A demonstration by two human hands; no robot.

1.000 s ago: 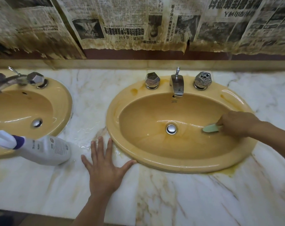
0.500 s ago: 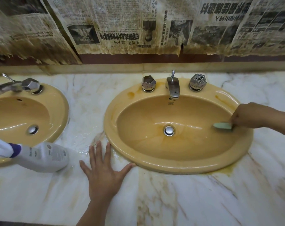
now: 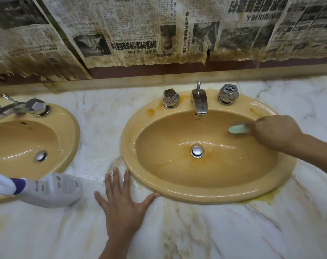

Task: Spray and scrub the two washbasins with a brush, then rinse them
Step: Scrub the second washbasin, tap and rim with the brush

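Observation:
Two mustard-yellow washbasins are set in a marble counter: the right washbasin [image 3: 205, 191] fills the middle, the left washbasin [image 3: 65, 139] is cut off at the left edge. My right hand [image 3: 273, 132] grips a pale green brush [image 3: 238, 129] and presses it against the upper right inner wall of the right washbasin. My left hand [image 3: 122, 200] lies flat with fingers spread on the counter, its thumb touching that basin's front left rim. A white spray bottle [image 3: 52, 190] with a purple collar lies on its side between the basins, left of my left hand.
The right basin has a chrome spout [image 3: 200, 101], two faceted knobs [image 3: 170, 98] and a closed drain plug [image 3: 197, 151]. Rust-coloured stains mark its rim and the marble counter [image 3: 224, 230] beside it. Water lies on the counter between the basins. Stained newspaper [image 3: 140, 30] covers the wall.
My right hand has carried the brush up the right inner wall, from near the drain level toward the rim. My left hand and the bottle stay where they were.

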